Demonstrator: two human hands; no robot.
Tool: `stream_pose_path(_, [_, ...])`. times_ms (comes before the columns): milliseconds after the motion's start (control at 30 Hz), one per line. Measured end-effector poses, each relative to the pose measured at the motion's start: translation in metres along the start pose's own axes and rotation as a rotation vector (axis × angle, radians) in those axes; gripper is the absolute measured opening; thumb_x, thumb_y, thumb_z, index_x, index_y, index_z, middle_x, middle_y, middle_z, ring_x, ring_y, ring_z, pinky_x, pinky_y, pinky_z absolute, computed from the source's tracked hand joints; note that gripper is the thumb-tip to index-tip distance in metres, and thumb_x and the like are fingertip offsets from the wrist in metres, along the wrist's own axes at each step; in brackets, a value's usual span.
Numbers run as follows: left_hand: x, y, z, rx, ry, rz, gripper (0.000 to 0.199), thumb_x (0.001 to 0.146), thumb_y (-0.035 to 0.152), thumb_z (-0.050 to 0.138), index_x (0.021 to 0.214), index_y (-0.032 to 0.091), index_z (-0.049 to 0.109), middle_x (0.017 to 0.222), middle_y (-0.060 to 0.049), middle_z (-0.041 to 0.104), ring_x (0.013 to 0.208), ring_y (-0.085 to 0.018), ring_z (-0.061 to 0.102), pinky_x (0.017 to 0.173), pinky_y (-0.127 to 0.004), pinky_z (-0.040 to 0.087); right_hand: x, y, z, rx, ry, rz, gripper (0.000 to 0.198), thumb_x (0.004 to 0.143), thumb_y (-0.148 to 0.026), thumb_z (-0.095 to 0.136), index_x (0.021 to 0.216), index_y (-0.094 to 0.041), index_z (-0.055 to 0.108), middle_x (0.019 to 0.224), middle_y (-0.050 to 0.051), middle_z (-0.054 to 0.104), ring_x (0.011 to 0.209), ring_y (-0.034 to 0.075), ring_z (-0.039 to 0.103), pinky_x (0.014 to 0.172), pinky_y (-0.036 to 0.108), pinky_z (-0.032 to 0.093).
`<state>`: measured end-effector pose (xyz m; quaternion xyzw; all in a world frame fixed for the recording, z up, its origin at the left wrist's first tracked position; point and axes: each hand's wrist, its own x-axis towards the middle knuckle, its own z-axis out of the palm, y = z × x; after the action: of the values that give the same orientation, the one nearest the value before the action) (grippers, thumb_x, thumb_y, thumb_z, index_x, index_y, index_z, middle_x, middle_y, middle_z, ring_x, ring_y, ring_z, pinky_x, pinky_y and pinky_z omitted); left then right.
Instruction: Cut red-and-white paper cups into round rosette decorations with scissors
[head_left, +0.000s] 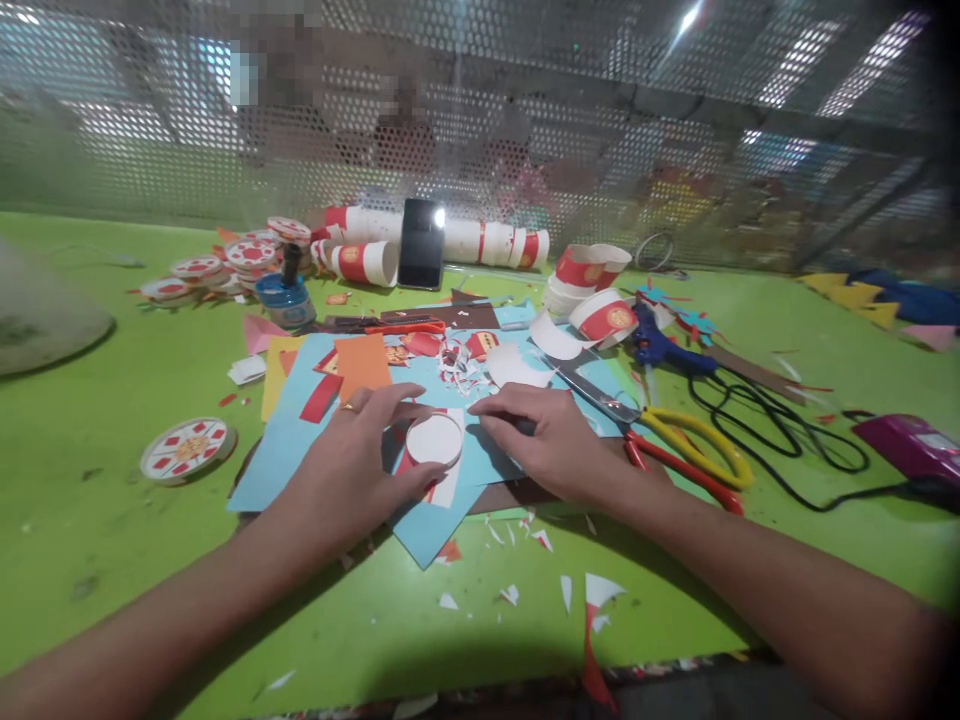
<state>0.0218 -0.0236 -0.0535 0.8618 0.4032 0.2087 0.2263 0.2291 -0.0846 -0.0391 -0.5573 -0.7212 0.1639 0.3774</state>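
Observation:
My left hand (367, 440) curls its thumb and fingers around a round white paper cup bottom (435, 441), steadying it on a red-and-white piece of cup paper (448, 487). Beneath lie light blue paper sheets (289, 445). Just right of the cup bottom, my right hand (544, 435) is closed in a pinch. Part of a dark, slim thing shows under its fingers, too hidden to name. Left of my hands rests a decorated paper disc (187, 450) with red pieces on it. Scissors (637, 410) with yellow and red handles lie beside my right wrist.
Paper cups (360, 262), a phone (421, 245), a blue glue bottle (286, 298) and more decorated discs (251, 252) stand along the back. A blue glue gun (667, 345) with a black cord is at right. Paper scraps (510, 595) litter the front of the green table (300, 620).

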Motion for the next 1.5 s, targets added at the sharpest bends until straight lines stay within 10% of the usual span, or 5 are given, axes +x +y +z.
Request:
stream_pose_path(600, [0.001,-0.002,0.002,-0.005,-0.01,0.042,0.043,0.076,0.036,0.06,0.115,0.019,0.06,0.106,-0.011,0.062,0.099,-0.029,0.058,0.084,-0.043,0.046,0.0,-0.011,0.0,-0.044,0.089,0.021,0.024,0.081,-0.014,0.053,0.09,-0.017,0.075,0.074,0.003,0.074,0.061,0.013,0.062,0.059,0.023,0.047])
stream_pose_path(833, [0.002,0.009,-0.005,-0.01,-0.024,0.042,0.037,0.075,0.03,0.061,0.11,0.019,0.063,0.097,-0.009,0.066,0.095,-0.028,0.059,0.08,-0.041,0.046,0.029,0.005,-0.049,-0.215,0.159,0.159,0.022,0.083,-0.016,0.055,0.092,-0.013,0.075,0.057,-0.001,0.065,0.05,0.011,0.054,0.049,0.021,0.041])
stream_pose_path(1133, [0.0,0.006,-0.006,-0.018,-0.013,0.162,0.036,0.077,0.031,0.06,0.111,0.021,0.065,0.102,-0.008,0.069,0.095,-0.029,0.058,0.083,-0.042,0.046,0.084,0.01,-0.129,-0.609,0.073,0.308,0.023,0.091,-0.032,0.06,0.105,-0.014,0.064,0.108,0.005,0.065,0.09,0.02,0.064,0.075,0.036,0.055])
stream_pose_path(1500, [0.002,0.003,-0.006,-0.005,-0.051,0.202,0.033,0.081,0.033,0.058,0.111,0.021,0.066,0.108,-0.008,0.066,0.095,-0.027,0.055,0.083,-0.04,0.044,0.077,0.022,-0.126,-0.873,-0.177,0.289,0.028,0.092,-0.031,0.059,0.115,-0.016,0.06,0.119,0.007,0.061,0.097,0.022,0.063,0.08,0.039,0.054])
